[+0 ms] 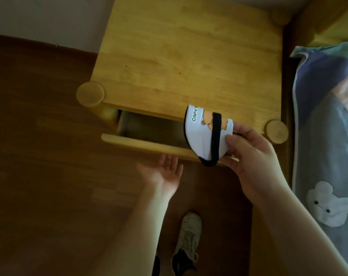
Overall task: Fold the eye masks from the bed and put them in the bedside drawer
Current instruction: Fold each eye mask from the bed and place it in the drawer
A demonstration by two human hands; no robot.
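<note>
At the drawer's right end: I see the right hand [255, 156] in a pinch grip on a folded eye mask [206, 134], strap wrapped round, above the opening.
Left hand [165, 174]: released, palm up, just under the drawer [149, 145] front.
Progress: I judge one mask folded, not yet inside; drawer looks bare where visible.
Room: opening only partly out under the nightstand [189, 56] front edge; bed [328, 136] close at right.

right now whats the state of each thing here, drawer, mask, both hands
drawer: pulled partly open, visible inside looks empty
eye mask: folded, held above the drawer's right end, not yet inside
right hand: pinching the mask
left hand: open, palm up, under the drawer front
nightstand: top bare
</note>
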